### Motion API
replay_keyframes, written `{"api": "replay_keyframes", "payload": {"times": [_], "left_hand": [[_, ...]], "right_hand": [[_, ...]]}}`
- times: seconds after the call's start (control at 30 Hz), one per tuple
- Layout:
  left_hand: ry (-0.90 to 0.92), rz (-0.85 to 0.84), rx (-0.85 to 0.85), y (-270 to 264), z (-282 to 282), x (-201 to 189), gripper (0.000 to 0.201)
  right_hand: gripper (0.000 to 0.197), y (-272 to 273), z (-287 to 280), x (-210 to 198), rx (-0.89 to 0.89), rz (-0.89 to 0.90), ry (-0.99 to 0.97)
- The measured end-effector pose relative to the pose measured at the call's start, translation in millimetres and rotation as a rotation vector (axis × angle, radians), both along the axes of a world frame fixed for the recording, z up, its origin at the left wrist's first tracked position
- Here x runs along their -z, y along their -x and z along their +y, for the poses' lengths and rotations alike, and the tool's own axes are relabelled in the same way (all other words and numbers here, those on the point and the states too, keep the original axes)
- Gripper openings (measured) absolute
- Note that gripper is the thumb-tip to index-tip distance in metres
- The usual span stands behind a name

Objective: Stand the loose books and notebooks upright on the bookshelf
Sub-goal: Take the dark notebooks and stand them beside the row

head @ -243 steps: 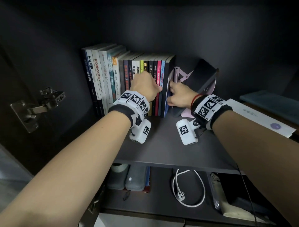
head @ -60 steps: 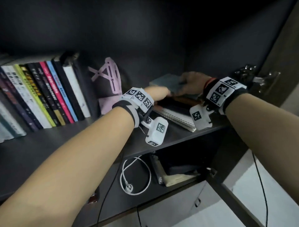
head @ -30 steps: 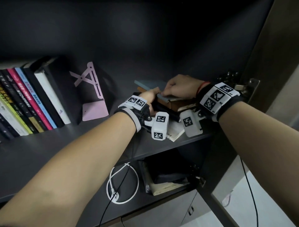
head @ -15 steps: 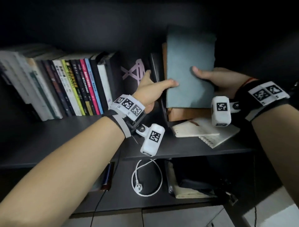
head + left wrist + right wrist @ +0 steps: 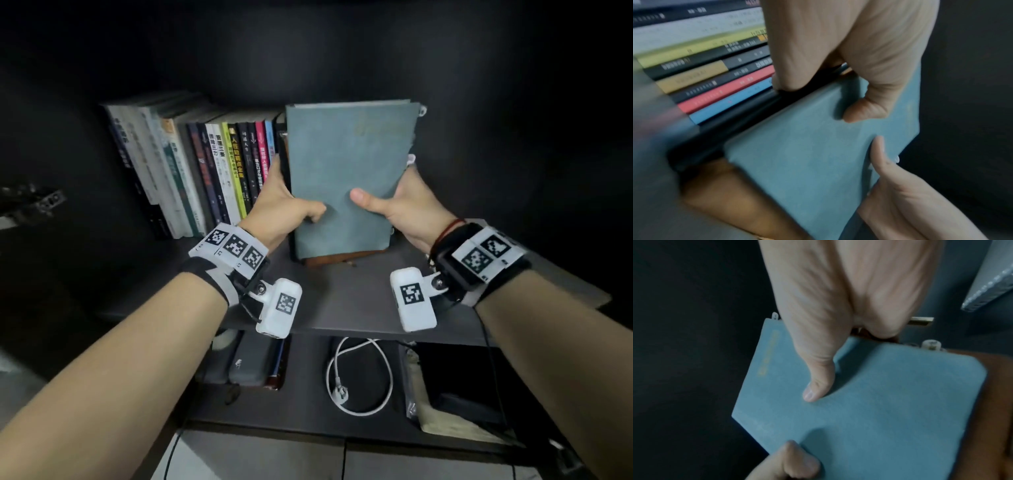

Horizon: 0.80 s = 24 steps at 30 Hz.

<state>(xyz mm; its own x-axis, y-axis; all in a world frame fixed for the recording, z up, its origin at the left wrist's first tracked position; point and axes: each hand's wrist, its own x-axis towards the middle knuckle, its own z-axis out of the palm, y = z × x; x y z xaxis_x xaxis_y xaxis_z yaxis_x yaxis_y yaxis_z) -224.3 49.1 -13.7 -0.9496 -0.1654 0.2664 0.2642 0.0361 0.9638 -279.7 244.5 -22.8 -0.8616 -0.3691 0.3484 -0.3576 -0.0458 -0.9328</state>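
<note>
A small stack of notebooks stands upright on the dark shelf [image 5: 342, 294], teal notebook [image 5: 346, 171] in front, a brown one [image 5: 339, 259] behind it. My left hand [image 5: 287, 205] grips the stack's left edge, thumb on the teal cover [image 5: 818, 162]. On the right edge my right hand [image 5: 394, 202] does the same, thumb pressed on the teal cover [image 5: 869, 402]. The row of upright books [image 5: 205, 171] stands just left of the stack, spines [image 5: 715, 81] facing out. The bookend is hidden behind the stack.
The dark cabinet back wall rises close behind. On the lower shelf lie a white cable with plug [image 5: 356, 377], grey cases [image 5: 246, 363] and a black item on papers [image 5: 455, 394]. A door hinge [image 5: 44, 202] sticks out at the left. A spiral notebook edge [image 5: 990, 288] shows at right.
Both hands lifted the stack from lying flat at the shelf's right end, turned it upright and carried it left beside the row of books. The head view swung left with them.
</note>
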Motion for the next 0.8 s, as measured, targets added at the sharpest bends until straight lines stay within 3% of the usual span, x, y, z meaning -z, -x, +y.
{"api": "replay_keyframes", "payload": {"times": [0.07,0.2,0.27,0.37,0.43,0.6,0.7,0.8], "left_hand": [[0.009,0.005,0.005,-2.0,-3.4,2.2,0.083],[-0.032,0.011,0.000,-0.1,-1.8,-4.3,0.084],[-0.044,0.018,-0.016,2.0,-2.0,-5.1,0.088],[-0.030,0.030,-0.059,2.6,0.7,-3.9,0.100],[-0.012,0.044,-0.084,3.5,2.0,-4.3,0.090],[0.016,0.046,-0.081,4.0,-0.9,-7.0,0.079],[-0.005,0.037,-0.087,4.2,-1.1,-6.4,0.077],[-0.003,0.049,-0.110,4.2,1.1,-6.1,0.076]], "right_hand": [[0.113,7.0,-3.8,6.8,0.012,-0.008,-0.045],[0.112,12.8,4.6,2.7,0.069,0.011,-0.218],[0.101,13.8,14.5,-2.3,0.048,0.043,-0.396],[0.066,12.4,27.9,-14.6,0.004,0.072,-0.697],[0.044,15.8,34.8,-22.5,0.024,0.031,-0.766],[0.040,19.4,38.1,-29.7,0.086,-0.149,-0.811],[0.038,13.4,35.7,-34.6,0.097,-0.200,-0.933],[0.029,4.9,31.5,-42.2,0.093,-0.218,-0.896]]}}
